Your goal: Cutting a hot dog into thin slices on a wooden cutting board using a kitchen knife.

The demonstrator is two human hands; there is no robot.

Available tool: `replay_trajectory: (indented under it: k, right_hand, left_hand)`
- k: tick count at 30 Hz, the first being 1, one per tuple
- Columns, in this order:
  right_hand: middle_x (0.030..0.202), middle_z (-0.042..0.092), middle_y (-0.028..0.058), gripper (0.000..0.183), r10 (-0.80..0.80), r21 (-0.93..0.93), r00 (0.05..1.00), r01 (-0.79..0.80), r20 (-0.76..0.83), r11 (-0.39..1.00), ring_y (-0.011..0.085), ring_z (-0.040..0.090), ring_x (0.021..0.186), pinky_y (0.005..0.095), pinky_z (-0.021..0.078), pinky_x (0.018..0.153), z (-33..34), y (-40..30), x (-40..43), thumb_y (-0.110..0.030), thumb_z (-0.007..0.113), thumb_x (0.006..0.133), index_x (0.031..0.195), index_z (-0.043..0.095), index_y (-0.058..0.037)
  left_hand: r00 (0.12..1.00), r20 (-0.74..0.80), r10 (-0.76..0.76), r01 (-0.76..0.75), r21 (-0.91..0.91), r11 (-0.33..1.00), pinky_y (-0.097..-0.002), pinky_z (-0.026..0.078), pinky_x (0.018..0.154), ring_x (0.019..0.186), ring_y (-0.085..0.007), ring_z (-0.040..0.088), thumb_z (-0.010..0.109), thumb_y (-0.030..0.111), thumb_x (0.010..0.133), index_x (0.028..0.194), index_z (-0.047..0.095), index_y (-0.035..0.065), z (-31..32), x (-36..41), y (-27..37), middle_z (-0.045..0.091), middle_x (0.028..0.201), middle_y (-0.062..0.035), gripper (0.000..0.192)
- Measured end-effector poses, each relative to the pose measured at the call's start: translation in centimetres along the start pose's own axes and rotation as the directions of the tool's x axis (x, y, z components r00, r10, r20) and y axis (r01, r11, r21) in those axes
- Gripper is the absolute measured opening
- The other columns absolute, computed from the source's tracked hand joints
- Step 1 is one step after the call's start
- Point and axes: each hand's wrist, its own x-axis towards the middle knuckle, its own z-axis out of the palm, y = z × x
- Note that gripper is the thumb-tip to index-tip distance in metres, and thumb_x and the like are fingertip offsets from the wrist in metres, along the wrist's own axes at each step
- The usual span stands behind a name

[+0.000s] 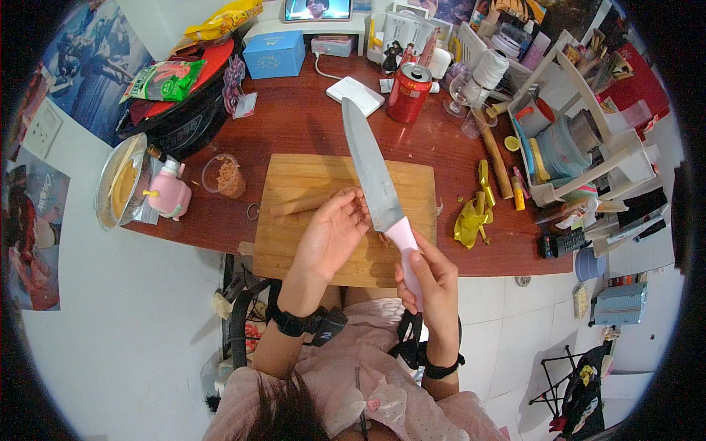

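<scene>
My right hand grips the pink handle of a kitchen knife, its broad blade pointing up and away from me. Beside the blade, near its heel, is my left hand, palm up with the fingers curled; whether the fingertips touch the blade cannot be told. Under both lies a wooden cutting board. A sausage-like piece of food rests on the board, partly hidden behind my left fingers. Small reddish bits lie below the blade. A clear cup of chopped reddish food stands left of the board.
Torn yellow wrappers and a wooden rod lie right of the board. Behind it are a red drink can and a white power bank. A pink bottle and a foil bowl stand on the left.
</scene>
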Motion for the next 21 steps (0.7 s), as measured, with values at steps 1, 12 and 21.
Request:
replay_trajectory:
  k: [1,12,21]
  right_hand:
    - [0.076,0.059,0.0007,0.042,0.000,0.000,1.000,0.000,0.000,1.000,0.0037,0.044,0.048,0.0200,0.0308,0.040,0.0,0.0,0.1,-0.014,0.051,0.104,0.145,0.049,-0.0059]
    - [0.076,0.059,0.0091,0.044,-0.040,-0.083,0.996,0.033,-0.078,0.996,0.0076,0.042,0.044,0.0207,0.0311,0.036,-0.6,0.3,0.1,-0.015,0.050,0.104,0.146,0.045,-0.0038]
    - [0.078,0.062,0.0035,0.042,-0.027,-0.013,0.997,0.026,-0.077,1.000,0.0044,0.046,0.047,0.0205,0.0306,0.038,-0.7,-0.1,-0.4,-0.016,0.052,0.104,0.144,0.050,-0.0047]
  left_hand:
    - [0.998,0.054,-0.013,0.015,-0.024,1.000,-0.0363,0.043,0.098,0.105,-0.0219,0.053,0.057,0.016,0.098,0.108,0.053,0.0028,-0.6,0.1,0.0,0.057,0.112,-0.0094,0.016]
    - [0.998,0.061,0.034,-0.035,0.015,0.999,-0.0422,0.036,0.116,0.128,-0.0315,0.049,0.051,0.020,0.100,0.126,0.050,-0.0107,0.4,-0.8,1.1,0.053,0.134,-0.0235,0.040]
    - [0.987,0.137,0.085,-0.126,0.325,0.937,-0.0433,0.033,0.119,0.134,-0.0307,0.046,0.038,0.027,0.106,0.135,0.046,-0.0090,0.3,-1.3,1.1,0.050,0.140,-0.0228,0.047]
